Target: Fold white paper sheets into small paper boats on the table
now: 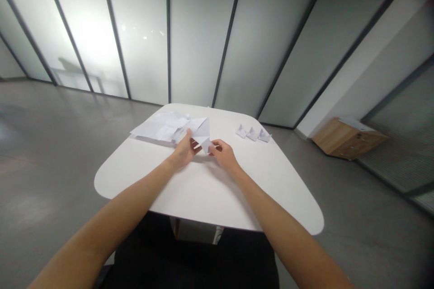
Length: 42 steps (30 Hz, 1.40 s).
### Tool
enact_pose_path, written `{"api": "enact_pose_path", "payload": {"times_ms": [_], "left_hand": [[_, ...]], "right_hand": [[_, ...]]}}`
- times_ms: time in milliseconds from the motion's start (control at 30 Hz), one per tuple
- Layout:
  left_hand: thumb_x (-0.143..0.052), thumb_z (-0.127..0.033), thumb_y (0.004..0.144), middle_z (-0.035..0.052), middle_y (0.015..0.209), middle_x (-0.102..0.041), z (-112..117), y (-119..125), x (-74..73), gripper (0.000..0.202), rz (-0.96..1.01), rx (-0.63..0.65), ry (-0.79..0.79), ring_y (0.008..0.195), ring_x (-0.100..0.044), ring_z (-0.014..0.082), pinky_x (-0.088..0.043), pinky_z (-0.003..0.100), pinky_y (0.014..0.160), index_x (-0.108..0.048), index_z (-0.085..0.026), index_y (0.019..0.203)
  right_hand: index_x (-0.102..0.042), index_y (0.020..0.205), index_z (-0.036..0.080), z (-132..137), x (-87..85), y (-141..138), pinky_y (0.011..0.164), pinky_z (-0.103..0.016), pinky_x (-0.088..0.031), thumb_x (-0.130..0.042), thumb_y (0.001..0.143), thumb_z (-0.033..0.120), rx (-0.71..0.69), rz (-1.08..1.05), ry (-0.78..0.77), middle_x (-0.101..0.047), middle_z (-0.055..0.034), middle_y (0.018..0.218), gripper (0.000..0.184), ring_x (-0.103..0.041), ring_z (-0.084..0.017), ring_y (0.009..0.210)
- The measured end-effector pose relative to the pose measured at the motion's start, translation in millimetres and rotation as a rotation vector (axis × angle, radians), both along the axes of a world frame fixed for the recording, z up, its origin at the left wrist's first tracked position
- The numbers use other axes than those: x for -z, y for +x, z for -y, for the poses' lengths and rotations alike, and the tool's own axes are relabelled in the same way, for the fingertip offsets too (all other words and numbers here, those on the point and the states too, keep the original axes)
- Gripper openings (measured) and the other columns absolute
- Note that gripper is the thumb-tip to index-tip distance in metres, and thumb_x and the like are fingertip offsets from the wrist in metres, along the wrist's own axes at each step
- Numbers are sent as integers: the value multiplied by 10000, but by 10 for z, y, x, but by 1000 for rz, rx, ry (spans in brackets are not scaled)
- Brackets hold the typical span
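Observation:
Between my hands, just above the table, is a partly folded sheet of white paper (200, 127). My left hand (185, 148) grips its left side, thumb on top and fingers underneath. The fingertips of my right hand (222, 153) pinch its lower right corner, where a folded flap points down toward me. To the left lies a stack of loose white paper (158, 125), its edges uneven; the held sheet overlaps it in view. On the right side of the table stand three small folded paper shapes (252, 133) in a row, each with a pointed peak.
The white table (217, 194) has rounded corners and a narrow far edge. Beyond it runs a frosted glass partition (200, 31) with dark frames. A wooden cabinet (349, 137) stands on the grey floor at the right. My dark-clothed legs are under the near edge.

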<state>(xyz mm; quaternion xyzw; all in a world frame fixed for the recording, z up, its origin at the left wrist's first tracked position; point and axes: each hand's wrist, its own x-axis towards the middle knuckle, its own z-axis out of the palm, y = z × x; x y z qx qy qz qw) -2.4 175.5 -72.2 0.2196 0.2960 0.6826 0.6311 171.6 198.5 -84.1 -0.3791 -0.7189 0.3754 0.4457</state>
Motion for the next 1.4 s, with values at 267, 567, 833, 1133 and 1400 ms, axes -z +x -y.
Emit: {"api": "enact_pose_path", "payload": {"times_ms": [267,567,833,1133,1400], "left_hand": [[-662,-386,937,-29,856,-659,-183,-90,161,187,-136,-258,27,733,-614,102,-507,202,681,-622,-215,1002],[-639,-453,948,-37,827,-616,-88,-38,116,237,-178,-184,14,700,-568,104,-468,180,601,-620,-230,1024],[-651,-366,915,-31,805,-624,-15,12,85,265,-363,-73,156,671,-577,124,-462,215,624,-592,-239,1140],[-723,-180,850,0,927,-647,88,108,65,148,-610,-154,287,776,-590,123,-451,216,758,-627,-216,957],[-807,-173,764,83,1060,-680,167,85,-27,171,-774,-121,364,1040,-592,234,-492,273,837,-742,-214,918]], "right_hand": [[-714,895,171,33,-8,25,695,-330,-584,-745,765,429,-274,-33,-211,-736,-31,784,291,-665,-168,667],[-725,871,183,41,2,6,660,-300,-568,-709,789,380,-303,49,-189,-725,-8,754,214,-652,-163,661],[-723,1045,214,62,7,-9,694,-301,-568,-658,884,430,-154,116,40,-743,-32,871,277,-683,-157,695],[-673,1102,204,15,62,-77,664,-322,-626,-697,828,420,-165,-89,-109,-729,-42,942,350,-699,-161,721],[-711,1038,180,85,-63,-111,644,-350,-601,-698,751,371,-146,-263,-267,-751,-64,952,345,-691,-210,756]]}}
